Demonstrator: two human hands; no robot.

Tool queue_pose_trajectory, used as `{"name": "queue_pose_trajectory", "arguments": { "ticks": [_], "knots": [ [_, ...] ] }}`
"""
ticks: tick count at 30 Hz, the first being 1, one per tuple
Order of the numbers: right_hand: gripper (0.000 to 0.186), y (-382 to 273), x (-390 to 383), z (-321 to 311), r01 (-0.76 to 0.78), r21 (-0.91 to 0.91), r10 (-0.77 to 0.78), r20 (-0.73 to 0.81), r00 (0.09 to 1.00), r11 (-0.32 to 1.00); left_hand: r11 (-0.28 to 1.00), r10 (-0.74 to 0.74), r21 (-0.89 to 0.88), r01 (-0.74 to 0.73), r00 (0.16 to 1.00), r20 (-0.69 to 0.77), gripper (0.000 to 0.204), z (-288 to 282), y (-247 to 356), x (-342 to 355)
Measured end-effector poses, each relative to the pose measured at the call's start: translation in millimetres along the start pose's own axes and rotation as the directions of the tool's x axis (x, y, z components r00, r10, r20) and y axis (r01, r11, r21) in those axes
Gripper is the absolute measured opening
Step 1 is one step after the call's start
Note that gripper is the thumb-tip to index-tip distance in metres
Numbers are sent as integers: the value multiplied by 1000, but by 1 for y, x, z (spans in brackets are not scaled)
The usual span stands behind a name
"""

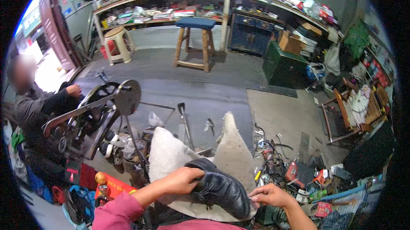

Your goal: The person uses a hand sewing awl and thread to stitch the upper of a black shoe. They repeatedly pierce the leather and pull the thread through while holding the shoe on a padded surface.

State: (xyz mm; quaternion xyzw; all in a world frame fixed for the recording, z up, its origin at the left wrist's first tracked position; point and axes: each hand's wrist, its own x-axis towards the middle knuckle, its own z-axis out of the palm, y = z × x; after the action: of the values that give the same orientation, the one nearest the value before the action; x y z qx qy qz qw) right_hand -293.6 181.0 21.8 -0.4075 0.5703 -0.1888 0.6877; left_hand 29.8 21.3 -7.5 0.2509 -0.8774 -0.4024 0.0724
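A black leather lace-up shoe (222, 189) lies over my lap, its toe pointing right and toward me. My left hand (188, 180) is closed on the shoe's collar, with the fingers partly inside the opening. At the toe, my right hand (269, 196) pinches with thumb and forefinger by the edge of the sole. Something small and pale shows at those fingertips, too small to name. Beneath the shoe a whitish, worn cloth or hide (171, 151) covers my lap and rises in two peaks over my knees.
A hand-cranked machine with a round wheel (128, 97) stands at left, beside a seated person (34, 102). An orange-red box (115, 185) is near my left elbow. Tools and cables, including a red power tool (294, 174), crowd the right floor. A blue-topped stool (195, 24) stands ahead.
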Motion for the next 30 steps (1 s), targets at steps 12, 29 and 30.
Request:
{"name": "queue_pose_trajectory", "arguments": {
  "ticks": [12,29,30],
  "knots": [
    [23,9,-6,-6,-8,44,11,-78,997,999,253,-256,-967,-17,963,-84,12,-3,8,-38],
    [17,2,8,3,145,64,-139,-81,987,987,306,10,-653,693,683,730,56,31,-9,35],
    [20,-1,7,5,168,77,-161,-93,983,983,238,64,-680,693,688,723,56,35,-4,39]
  ]
}}
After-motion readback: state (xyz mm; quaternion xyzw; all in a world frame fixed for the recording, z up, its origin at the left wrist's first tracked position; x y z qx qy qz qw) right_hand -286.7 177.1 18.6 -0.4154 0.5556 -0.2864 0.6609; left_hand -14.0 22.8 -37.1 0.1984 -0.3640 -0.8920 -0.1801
